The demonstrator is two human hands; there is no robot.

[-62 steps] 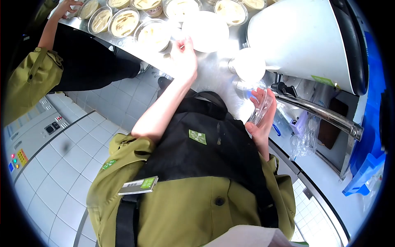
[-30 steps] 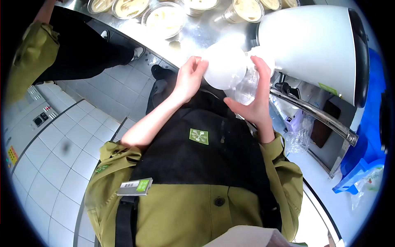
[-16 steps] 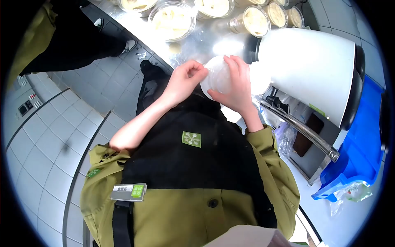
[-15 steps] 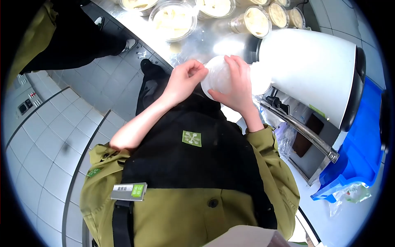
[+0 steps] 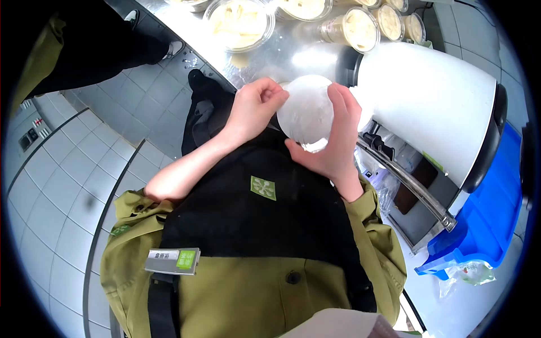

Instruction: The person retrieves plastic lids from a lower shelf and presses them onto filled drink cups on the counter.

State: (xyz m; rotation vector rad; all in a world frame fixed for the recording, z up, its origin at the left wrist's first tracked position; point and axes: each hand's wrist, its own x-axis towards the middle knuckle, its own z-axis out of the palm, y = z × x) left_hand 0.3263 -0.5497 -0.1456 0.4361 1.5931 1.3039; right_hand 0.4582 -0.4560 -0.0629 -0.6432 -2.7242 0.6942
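Note:
A round, translucent white plastic lid (image 5: pixel 307 107), which looks like the top of a stack, is held in front of my apron at the counter's edge. My right hand (image 5: pixel 336 135) curves around its right side, thumb at the lower rim and fingers along the upper right. Thumb and fingers of my left hand (image 5: pixel 256 110) are pinched together at the lid's left edge; what lies between the fingertips is hard to see. A shiny rim shows under the lid near my right thumb.
Several clear cups (image 5: pixel 360 31) and wide tubs (image 5: pixel 239 25) of pale food stand on the metal counter (image 5: pixel 282 56). Right of my hands is a large white canister (image 5: pixel 425 101) with a dark base. A blue bin (image 5: pixel 484 214) sits beyond a metal bar (image 5: pixel 406 180). Another person's legs (image 5: pixel 101 50) are at upper left.
My right hand has shifted slightly right and down, its fingers moving from the lid's top towards its right edge. More of the lid's surface shows. My left hand stays pinched at the left edge.

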